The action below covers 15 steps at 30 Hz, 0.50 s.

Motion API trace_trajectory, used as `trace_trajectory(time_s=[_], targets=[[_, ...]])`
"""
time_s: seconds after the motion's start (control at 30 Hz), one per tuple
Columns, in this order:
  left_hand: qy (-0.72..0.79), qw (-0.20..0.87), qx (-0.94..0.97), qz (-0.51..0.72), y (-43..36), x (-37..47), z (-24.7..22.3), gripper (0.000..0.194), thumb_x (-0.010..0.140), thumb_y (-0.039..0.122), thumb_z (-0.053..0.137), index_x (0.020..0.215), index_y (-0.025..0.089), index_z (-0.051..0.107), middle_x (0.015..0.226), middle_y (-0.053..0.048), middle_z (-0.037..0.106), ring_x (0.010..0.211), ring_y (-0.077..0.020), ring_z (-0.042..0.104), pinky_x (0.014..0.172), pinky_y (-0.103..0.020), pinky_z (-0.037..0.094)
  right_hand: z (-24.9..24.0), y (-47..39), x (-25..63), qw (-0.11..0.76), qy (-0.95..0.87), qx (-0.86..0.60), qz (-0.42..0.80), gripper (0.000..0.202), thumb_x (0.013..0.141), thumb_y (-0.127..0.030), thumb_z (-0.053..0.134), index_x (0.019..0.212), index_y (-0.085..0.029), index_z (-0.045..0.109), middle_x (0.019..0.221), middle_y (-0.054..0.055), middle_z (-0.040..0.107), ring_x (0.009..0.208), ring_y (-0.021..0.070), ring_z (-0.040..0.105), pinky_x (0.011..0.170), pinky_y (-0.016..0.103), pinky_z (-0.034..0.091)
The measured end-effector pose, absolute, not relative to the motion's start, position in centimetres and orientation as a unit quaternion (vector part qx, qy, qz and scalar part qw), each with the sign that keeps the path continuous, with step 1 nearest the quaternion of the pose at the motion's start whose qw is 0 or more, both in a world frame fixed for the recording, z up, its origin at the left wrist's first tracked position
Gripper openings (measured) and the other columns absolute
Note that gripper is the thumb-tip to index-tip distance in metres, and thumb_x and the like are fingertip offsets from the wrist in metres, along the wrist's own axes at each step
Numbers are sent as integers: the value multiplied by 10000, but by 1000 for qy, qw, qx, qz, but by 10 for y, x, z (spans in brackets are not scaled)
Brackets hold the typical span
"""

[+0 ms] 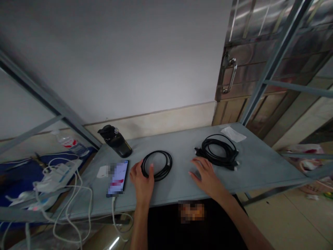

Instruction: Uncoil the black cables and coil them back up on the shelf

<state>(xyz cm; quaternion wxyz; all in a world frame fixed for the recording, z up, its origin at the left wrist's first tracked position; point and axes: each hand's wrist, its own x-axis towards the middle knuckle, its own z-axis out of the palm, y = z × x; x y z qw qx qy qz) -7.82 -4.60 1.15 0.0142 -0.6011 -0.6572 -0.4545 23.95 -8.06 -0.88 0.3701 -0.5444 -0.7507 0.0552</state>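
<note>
A single coiled black cable (166, 170) lies on the grey table (179, 146) in front of me. My left hand (142, 178) is at the coil's left side, its fingers apart and touching or just over the loop. To the right lies a larger bundle of coiled black cables (221, 158) with several plug ends showing. My right hand (205, 175) is beside that bundle's near left edge, fingers spread, with nothing in it.
A black bottle (117, 142) stands at the back left, and a phone (118, 178) with a white cable lies nearer. White paper (233, 134) is at the back right. Metal posts frame the table; a power strip (58, 175) and a clear bottle (73, 144) are far left.
</note>
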Motion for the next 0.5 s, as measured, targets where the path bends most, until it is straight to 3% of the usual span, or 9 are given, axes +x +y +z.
trace_trajectory(time_s=[0.1, 0.2, 0.33, 0.5], targets=[[-588, 35, -692, -417, -53, -67, 15, 541, 1052, 564, 702, 1460, 211, 662, 1477, -191, 642, 1397, -399, 599, 1240, -662, 457, -13, -86, 288, 358, -734, -576, -38, 400, 1112, -398, 627, 1489, -264, 644, 1562, 167, 631, 1503, 396, 552, 1238, 645, 456], [-536, 25, -771, -344, -58, -59, 15, 447, 1039, 482, 753, 1426, 262, 712, 1477, -151, 669, 1367, -386, 609, 1190, -623, 504, -19, -90, 327, 351, -713, -600, -86, 514, 1136, -453, 579, 1600, -232, 562, 1634, 202, 586, 1513, 423, 545, 1217, 661, 457], [-515, 14, -798, -313, -56, -59, 10, 329, 1097, 390, 679, 1391, 263, 751, 1363, -129, 730, 1268, -350, 652, 1129, -562, 547, -26, -93, 348, 362, -701, -610, -77, 525, 1172, -458, 509, 1633, -207, 515, 1540, 202, 654, 1449, 393, 599, 1195, 615, 481], [-532, 57, -787, -306, -52, -63, 6, 349, 1129, 368, 622, 1435, 271, 760, 1314, -128, 748, 1208, -360, 646, 1064, -565, 551, -25, -93, 346, 356, -695, -620, -72, 484, 1178, -474, 508, 1583, -214, 568, 1437, 184, 705, 1388, 383, 627, 1172, 586, 485]])
